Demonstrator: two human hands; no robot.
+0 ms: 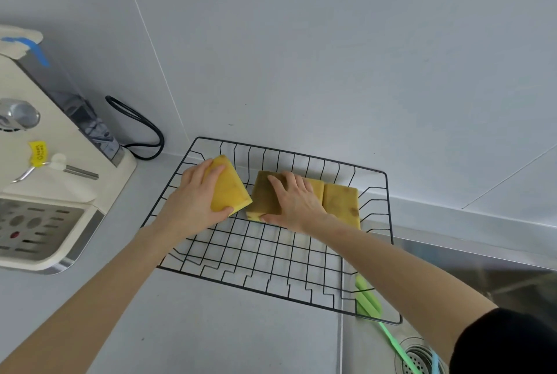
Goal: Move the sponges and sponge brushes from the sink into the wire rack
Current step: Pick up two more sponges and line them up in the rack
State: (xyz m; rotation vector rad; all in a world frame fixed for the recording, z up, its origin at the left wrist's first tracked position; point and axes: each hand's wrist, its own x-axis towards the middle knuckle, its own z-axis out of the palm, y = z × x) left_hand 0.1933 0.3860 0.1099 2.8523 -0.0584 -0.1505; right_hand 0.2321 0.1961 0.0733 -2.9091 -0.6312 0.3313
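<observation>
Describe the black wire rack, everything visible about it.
The wire rack is a shallow rectangular basket of thin black wire with a square-grid floor and low sides of upright bars. It sits flat on the pale counter, its far side near the wall and its right end over the sink edge. Three yellow sponges lie along its far side: the left hand grips one, the right hand presses another, the third rests free.

- We see a pale grey counter (pixel 211 328) running to the wall.
- On it sits a black wire rack (pixel 271 256), its right edge overhanging the steel sink (pixel 482 271).
- A cream coffee machine (pixel 45 192) stands at left, its black cord (pixel 141 129) looped behind.
</observation>
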